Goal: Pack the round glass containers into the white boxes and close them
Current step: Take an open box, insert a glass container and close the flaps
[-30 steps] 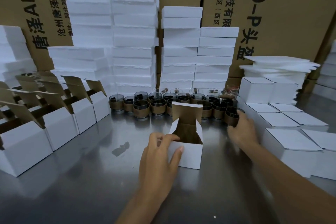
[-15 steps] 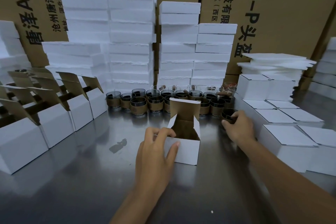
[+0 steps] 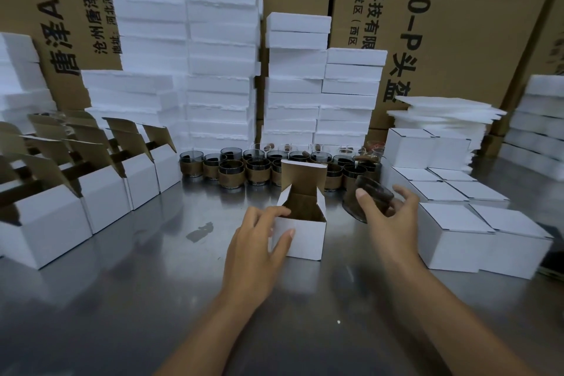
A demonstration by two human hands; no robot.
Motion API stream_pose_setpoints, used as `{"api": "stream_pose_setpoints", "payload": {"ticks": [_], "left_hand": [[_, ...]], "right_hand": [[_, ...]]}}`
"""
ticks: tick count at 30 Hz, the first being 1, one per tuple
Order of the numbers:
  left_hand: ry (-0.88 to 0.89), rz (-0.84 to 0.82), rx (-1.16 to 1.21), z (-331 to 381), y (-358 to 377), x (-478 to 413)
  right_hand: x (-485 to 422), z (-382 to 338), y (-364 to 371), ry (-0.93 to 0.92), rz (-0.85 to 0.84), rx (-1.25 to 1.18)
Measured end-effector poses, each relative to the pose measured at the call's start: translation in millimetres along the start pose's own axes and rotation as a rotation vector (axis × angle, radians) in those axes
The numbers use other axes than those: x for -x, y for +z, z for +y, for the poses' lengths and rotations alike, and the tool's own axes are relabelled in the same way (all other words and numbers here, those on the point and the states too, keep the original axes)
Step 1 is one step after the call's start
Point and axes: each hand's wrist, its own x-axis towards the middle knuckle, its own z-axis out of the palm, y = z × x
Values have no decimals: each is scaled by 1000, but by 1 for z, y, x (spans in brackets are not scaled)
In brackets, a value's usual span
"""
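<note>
the right hand pinched a round glass container between thumb and curled fingers, tilted and lifted clear of the metal table; half a second before, that hand had rested low at the right end of the row of containers, closing on the jar there. now the jar hung just at 3 o'clock of the open white box, near its rim but not inside it. the left hand clasped the box's left front corner, thumb pressed on the front wall and fingers hooked over the top edge, the same hold as earlier. the box stood upright, its brown-lined lid flap raised at 12 o'clock.

outward, the remaining jars with brown bands sat in a cluster at 12 o'clock behind the box. closed white boxes lay at 3 o'clock, touching one another. open boxes with raised flaps lined up at 9 to 10 o'clock. stacks of white foam slabs rose beyond the jars, against brown cartons printed in black.
</note>
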Motion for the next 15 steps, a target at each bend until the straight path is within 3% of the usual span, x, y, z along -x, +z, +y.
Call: {"api": "stream_pose_setpoints", "payload": {"ticks": [3,7,12,15], "left_hand": [[4,9,80,7,-4,4],[-16,-21,300,18,-9,11],[-207,-247,638,28,-11,17],[-276,-359,685,30,-12,17]], "right_hand": [[22,-17,-2,43,-37,-244],[50,-21,0,129,-152,-379],[74,-15,5,159,-347,-415],[80,-14,4,121,-416,-338]]}}
